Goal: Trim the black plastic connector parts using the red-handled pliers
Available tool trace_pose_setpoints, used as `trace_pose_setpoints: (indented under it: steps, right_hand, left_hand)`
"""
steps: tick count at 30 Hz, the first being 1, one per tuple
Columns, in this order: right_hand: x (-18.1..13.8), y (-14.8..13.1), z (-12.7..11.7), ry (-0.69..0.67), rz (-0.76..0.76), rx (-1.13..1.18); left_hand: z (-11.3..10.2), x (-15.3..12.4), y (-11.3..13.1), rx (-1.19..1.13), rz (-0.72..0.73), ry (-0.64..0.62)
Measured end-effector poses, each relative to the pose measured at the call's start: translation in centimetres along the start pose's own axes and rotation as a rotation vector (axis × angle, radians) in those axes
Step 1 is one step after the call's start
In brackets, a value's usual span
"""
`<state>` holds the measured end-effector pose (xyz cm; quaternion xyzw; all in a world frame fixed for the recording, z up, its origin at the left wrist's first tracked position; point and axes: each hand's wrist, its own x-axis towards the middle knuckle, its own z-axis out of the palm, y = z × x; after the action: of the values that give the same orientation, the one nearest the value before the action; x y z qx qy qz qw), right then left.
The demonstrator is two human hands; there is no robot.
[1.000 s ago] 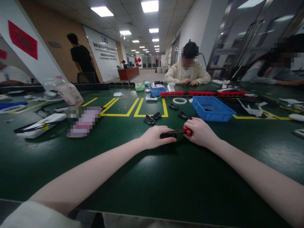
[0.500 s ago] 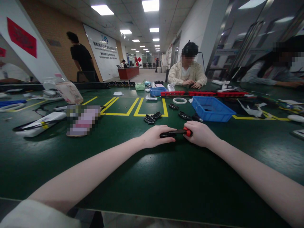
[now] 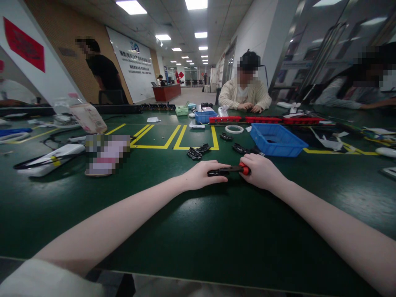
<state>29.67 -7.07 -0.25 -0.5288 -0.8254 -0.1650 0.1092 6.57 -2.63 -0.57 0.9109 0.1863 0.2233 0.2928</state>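
Forearms [image 3: 133, 210] angled inward; left hand [image 3: 199, 175] pinching black part [image 3: 214, 173], right hand [image 3: 262, 171] curled round red-handled pliers [image 3: 239, 168].

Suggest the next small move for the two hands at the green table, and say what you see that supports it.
I'd probably have the right hand gently squeeze the red-handled pliers while the left hand steadies the black part. The left hand grips that part, and the pliers' nose reaches it; whether it has bitten is too small to tell.
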Motion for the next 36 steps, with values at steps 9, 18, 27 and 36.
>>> trace_pose_setpoints:
  steps: [9, 18, 27, 36]
  right_hand:
    - [0.09, -0.18, -0.35, -0.002, -0.02, 0.024]
    - [0.04, -0.7, -0.25, -0.013, 0.046, 0.056]
    - [0.09, -0.8, -0.2, -0.041, 0.113, 0.079]
    - [0.14, -0.5, -0.06, -0.024, 0.072, 0.047]
  left_hand:
    - [0.0, -0.06, 0.64, 0.081, -0.013, 0.049]
    - [0.01, -0.35, 0.64, 0.085, -0.01, 0.117]
    - [0.2, -0.23, 0.42, 0.207, -0.029, 0.124]
    - [0.13, -0.2, 0.59, 0.354, -0.02, 0.074]
